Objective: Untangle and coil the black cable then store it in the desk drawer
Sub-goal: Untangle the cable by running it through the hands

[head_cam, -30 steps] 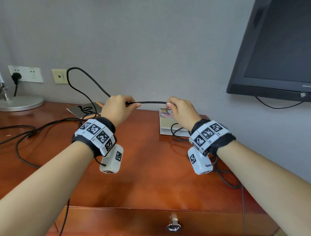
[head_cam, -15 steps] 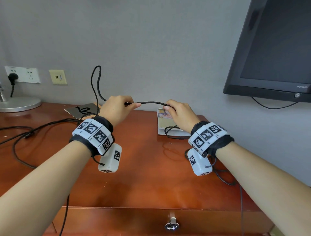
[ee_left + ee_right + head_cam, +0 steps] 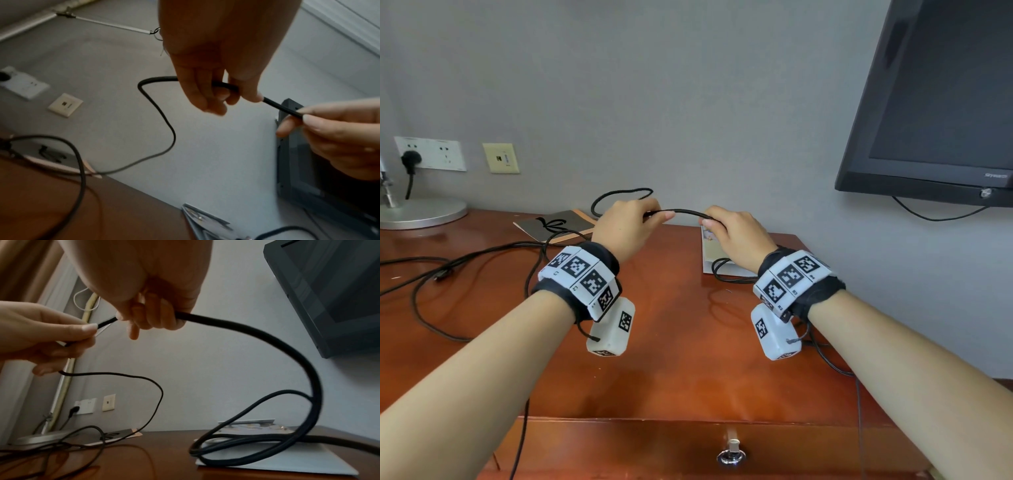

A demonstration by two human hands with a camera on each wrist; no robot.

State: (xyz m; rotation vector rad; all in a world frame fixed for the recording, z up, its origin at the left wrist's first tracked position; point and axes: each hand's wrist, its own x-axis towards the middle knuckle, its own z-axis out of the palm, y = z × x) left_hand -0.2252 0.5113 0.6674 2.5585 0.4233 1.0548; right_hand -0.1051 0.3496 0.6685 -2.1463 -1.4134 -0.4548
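Note:
A black cable (image 3: 685,212) runs in a short arc between my two hands, held above the wooden desk (image 3: 681,359). My left hand (image 3: 631,222) pinches it between thumb and fingers (image 3: 251,95), and a loop (image 3: 619,197) trails behind it down to the desk. My right hand (image 3: 729,233) grips the cable (image 3: 246,327) in curled fingers; below it the cable bends down into loose coils (image 3: 257,446) lying on a booklet (image 3: 287,465). The desk drawer (image 3: 688,448) with its metal knob (image 3: 731,457) is shut at the front edge.
More black cables (image 3: 431,274) sprawl over the left of the desk. A lamp base (image 3: 421,212) and wall sockets (image 3: 431,154) are at far left, a notebook (image 3: 558,224) behind my left hand. A dark monitor (image 3: 941,102) hangs at upper right.
The tall cable loop behind my left hand has dropped low and flattened. The hands have come slightly closer, and the stretch between them now bows upward.

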